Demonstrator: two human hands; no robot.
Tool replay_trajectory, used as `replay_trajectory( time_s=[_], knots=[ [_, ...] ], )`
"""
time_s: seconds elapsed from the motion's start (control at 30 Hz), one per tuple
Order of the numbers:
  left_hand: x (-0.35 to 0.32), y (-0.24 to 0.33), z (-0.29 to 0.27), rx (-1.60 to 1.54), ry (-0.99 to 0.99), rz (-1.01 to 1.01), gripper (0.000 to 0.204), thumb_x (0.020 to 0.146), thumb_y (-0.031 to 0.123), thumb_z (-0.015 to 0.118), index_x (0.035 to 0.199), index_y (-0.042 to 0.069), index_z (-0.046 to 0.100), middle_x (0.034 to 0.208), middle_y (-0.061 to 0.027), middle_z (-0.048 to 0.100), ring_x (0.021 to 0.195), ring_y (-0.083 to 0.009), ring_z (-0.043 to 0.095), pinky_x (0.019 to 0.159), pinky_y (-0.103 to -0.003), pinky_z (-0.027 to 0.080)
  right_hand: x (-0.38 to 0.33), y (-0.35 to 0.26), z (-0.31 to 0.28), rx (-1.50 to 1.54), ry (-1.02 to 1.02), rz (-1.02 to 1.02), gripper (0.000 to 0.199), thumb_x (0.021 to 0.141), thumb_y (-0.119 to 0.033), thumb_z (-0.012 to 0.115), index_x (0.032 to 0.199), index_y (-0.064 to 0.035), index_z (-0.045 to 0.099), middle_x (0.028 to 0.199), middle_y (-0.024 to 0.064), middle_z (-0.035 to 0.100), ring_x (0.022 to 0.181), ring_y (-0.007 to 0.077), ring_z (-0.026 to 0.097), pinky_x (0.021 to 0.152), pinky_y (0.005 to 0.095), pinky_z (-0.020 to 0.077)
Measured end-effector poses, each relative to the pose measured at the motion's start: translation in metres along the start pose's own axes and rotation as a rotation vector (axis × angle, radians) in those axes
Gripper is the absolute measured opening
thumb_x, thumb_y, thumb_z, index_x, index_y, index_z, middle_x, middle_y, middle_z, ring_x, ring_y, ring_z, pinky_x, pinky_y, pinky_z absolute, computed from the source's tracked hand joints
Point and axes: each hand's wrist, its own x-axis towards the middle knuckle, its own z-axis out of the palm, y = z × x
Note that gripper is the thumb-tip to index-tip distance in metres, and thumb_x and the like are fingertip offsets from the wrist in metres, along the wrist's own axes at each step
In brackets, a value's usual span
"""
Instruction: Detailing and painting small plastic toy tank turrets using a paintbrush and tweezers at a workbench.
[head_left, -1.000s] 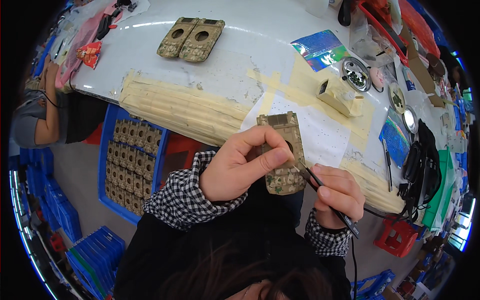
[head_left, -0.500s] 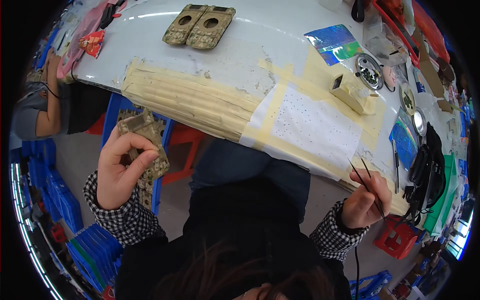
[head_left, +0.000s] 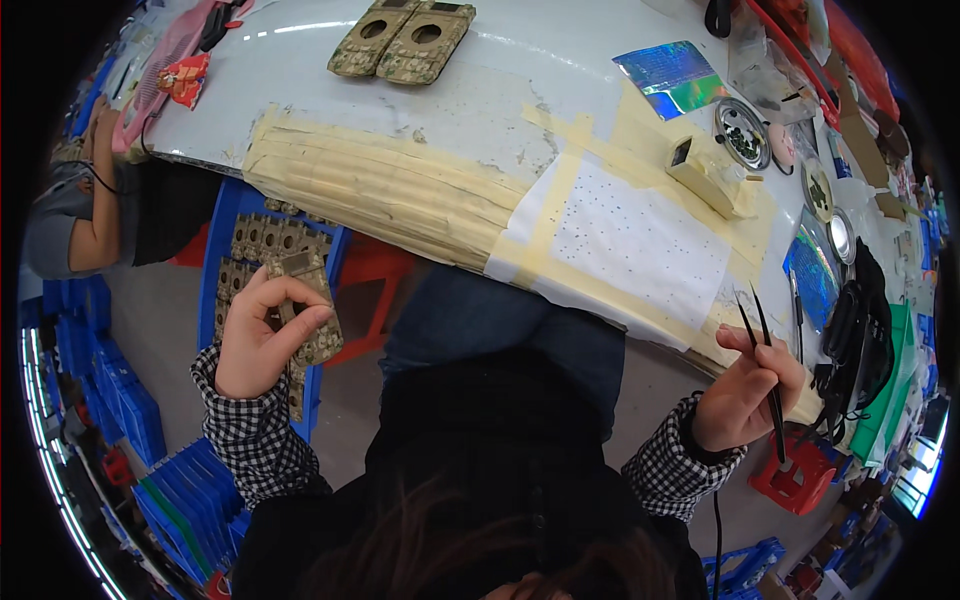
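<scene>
1. Our left hand is out to our left, below the edge of the bench, with the fingers curled and pressed onto a camouflage-patterned part.
2. The part sits upright between the thumb and the bent fingers; most of it shows to the right of the hand.
3. Hand and part hang over a blue crate on the floor beside the bench, which holds rows of similar parts.
4. Our right hand is well apart from the left one, at the near right edge of the bench.
5. Its fingers are closed around black tweezers, whose two thin tips point up and away from us, slightly apart.
6. Just beyond the tweezers lies a white sheet with small dots, taped to the bench with yellowish tape.
7. A wide ribbed pad of the same yellowish tape covers the bench edge between our two hands.
8. At the far side of the bench two more camouflage parts lie side by side, touching.
9. A small cream box stands past the sheet, near a round dish and a shiny foil sheet.
10. Another person's arm shows at the far left.
</scene>
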Motion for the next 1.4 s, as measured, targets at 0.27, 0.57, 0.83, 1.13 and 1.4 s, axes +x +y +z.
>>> replay_trajectory(
  time_s=[0.27, 0.57, 0.83, 1.13, 1.4],
  knots=[
    [0.003, 0.005, 0.005, -0.202, 0.025, 0.015, 0.011, 0.085, 0.011, 0.062, 0.080, 0.001, 0.062, 0.077, -0.0026, 0.062, 0.075, -0.0111, 0.054, 0.079, -0.027, 0.040, -0.001, 0.001, -0.005, -0.004, 0.049, 0.102, 0.029, 0.093, -0.029, 0.053, 0.086, -0.0017, 0.046, 0.073, 0.0128, 0.055, 0.067, 0.0185, 0.056, 0.066, 0.0310, 0.0488],
    [0.009, 0.024, 0.010, -0.613, 0.043, 0.022, 0.013, 0.088, 0.012, 0.060, 0.086, 0.001, 0.053, 0.123, -0.0215, 0.053, 0.091, -0.0204, 0.062, 0.080, -0.031, 0.048, 0.001, 0.013, -0.015, 0.000, 0.127, 0.144, 0.026, 0.094, -0.026, 0.051, 0.086, -0.0023, 0.045, 0.071, 0.0093, 0.052, 0.068, 0.0164, 0.055, 0.066, 0.0294, 0.0480],
    [0.059, 0.073, 0.027, -0.827, -0.133, 0.247, 0.016, 0.090, 0.017, 0.056, 0.087, 0.002, 0.050, 0.129, -0.0264, 0.046, 0.099, -0.0285, 0.062, 0.084, -0.039, 0.052, 0.003, 0.021, -0.019, -0.067, 0.141, 0.118, 0.035, 0.094, -0.033, 0.050, 0.087, 0.0018, 0.053, 0.071, 0.0095, 0.055, 0.067, 0.0178, 0.056, 0.065, 0.0288, 0.0478],
    [0.138, 0.122, 0.073, -1.066, -0.242, 0.385, 0.021, 0.095, 0.024, 0.047, 0.085, 0.006, 0.043, 0.129, -0.0293, 0.042, 0.099, -0.0307, 0.062, 0.079, -0.037, 0.055, 0.020, 0.015, -0.030, -0.422, -0.293, -0.119, 0.020, 0.084, -0.014, 0.060, 0.098, -0.0009, 0.065, 0.087, 0.0126, 0.065, 0.074, 0.0258, 0.064, 0.064, 0.0323, 0.0524],
    [0.163, 0.122, 0.093, -1.134, -0.184, 0.369, 0.029, 0.100, 0.032, 0.030, 0.086, 0.008, 0.040, 0.132, -0.0290, 0.039, 0.100, -0.0293, 0.062, 0.070, -0.030, 0.059, 0.017, 0.022, -0.026, -0.505, -0.228, -0.175, 0.014, 0.073, -0.015, 0.072, 0.080, -0.0064, 0.064, 0.073, 0.0043, 0.056, 0.063, 0.0192, 0.059, 0.054, 0.0291, 0.0497]
  ],
)
